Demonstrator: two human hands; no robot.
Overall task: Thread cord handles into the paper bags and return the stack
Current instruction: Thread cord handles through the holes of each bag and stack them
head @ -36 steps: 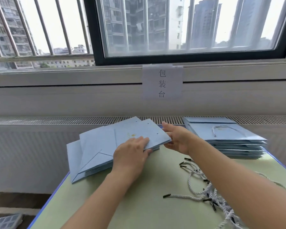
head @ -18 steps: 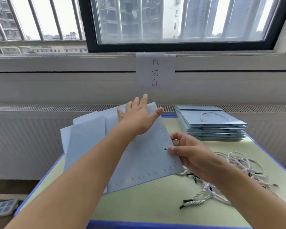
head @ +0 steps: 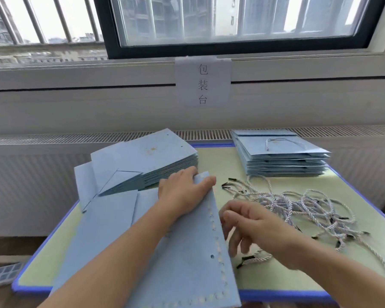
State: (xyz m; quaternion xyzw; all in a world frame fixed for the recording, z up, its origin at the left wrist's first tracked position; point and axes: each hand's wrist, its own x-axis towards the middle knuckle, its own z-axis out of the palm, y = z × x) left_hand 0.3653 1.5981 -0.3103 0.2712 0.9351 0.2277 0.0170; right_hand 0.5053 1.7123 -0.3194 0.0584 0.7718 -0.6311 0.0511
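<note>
From the head view, a flat pale-blue paper bag (head: 165, 252) now lies on the pale-green surface with a blue edge (head: 276, 283), directly under the left forearm; a second ago it was still on top of the fanned stack of unthreaded pale-blue paper bags (head: 147, 161), and half a second ago the right hand was pinching its edge in mid-air. The left hand (head: 182, 194) rests on the bag's far corner, fingers laid over the edge, pinning it flat, with the fanned stack just beyond its fingertips. The right hand (head: 251, 227) has let the bag go and hangs just right of the bag's perforated edge, fingers loosely spread and holding nothing; it is motion-blurred. A punched hole (head: 212, 256) shows near that edge, close below the right hand's fingers.

To the right of the right hand lies a tangle of white twisted cord handles with black tips (head: 302, 207), one black-tipped end just under the fingers. Beyond the tangle sits a neat stack of finished pale-blue bags with a cord handle on top (head: 282, 158).

The change suggests the bag is positioned for threading, and the freed right hand is probably heading for a cord.
</note>
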